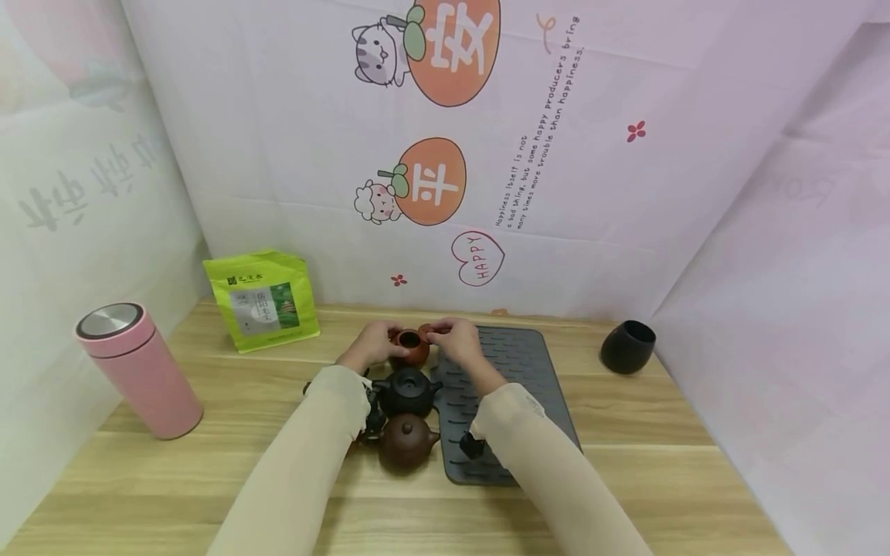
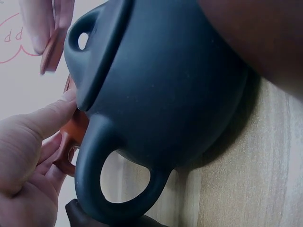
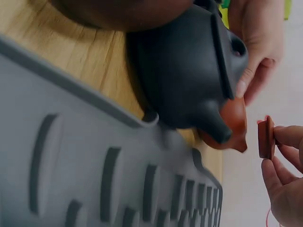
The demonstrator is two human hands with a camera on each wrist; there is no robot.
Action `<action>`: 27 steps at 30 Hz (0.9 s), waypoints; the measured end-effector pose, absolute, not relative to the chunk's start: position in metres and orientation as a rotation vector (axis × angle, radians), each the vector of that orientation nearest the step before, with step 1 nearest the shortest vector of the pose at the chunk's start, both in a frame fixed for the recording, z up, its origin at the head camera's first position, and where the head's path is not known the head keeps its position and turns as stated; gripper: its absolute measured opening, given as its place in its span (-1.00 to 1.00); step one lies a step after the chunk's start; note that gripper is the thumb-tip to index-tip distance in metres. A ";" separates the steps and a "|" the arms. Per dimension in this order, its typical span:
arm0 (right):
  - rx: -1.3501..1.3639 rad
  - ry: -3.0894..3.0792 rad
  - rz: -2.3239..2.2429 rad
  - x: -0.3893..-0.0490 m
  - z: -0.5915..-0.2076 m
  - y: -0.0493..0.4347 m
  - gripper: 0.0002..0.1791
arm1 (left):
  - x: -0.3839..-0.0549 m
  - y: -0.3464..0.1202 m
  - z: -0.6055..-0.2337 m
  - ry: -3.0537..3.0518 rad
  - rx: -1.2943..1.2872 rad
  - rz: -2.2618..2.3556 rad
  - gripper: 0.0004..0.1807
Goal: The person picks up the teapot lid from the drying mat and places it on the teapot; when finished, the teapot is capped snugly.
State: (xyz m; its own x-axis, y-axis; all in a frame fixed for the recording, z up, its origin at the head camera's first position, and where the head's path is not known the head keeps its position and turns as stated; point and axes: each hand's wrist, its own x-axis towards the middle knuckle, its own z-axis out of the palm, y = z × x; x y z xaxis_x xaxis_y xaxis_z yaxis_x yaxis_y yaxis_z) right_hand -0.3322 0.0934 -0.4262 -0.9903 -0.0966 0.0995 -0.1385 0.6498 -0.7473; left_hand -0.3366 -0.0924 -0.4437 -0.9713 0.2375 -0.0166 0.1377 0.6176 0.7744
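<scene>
A small reddish-brown teapot (image 1: 412,355) stands uncovered at the far end of a row of teapots, its round mouth facing up. My left hand (image 1: 373,345) grips it at the handle side, thumb near the rim in the left wrist view. Just right of the mouth, my right hand (image 1: 455,342) pinches the small reddish lid (image 3: 266,137) between thumb and fingers, tilted on edge and apart from the pot. Nearer me sit a black teapot (image 1: 407,394) with its lid on and a dark brown lidded teapot (image 1: 406,444).
A grey ridged mat (image 1: 514,363) lies right of the teapots, partly under my right arm. A black cup (image 1: 628,347) stands at the right. On the left are a pink thermos (image 1: 146,378) and a green tea bag (image 1: 264,301). Dark items beside my left wrist are mostly hidden.
</scene>
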 end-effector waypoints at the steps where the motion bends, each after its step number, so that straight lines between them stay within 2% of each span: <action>1: 0.219 -2.807 1.278 -0.333 -0.427 0.090 -0.79 | -0.337 -0.092 -0.444 2.723 0.312 1.280 -0.51; 8: 0.324 -2.846 1.198 -0.334 -0.434 0.072 -0.79 | -0.337 -0.091 -0.444 2.740 0.331 1.264 -0.55; 16: 0.302 -2.884 1.105 -0.332 -0.438 0.059 -0.82 | -0.337 -0.089 -0.446 2.760 0.352 1.253 -0.61; 27: 0.272 -2.850 1.158 -0.333 -0.445 0.062 -0.79 | -0.339 -0.090 -0.450 2.753 0.326 1.275 -0.53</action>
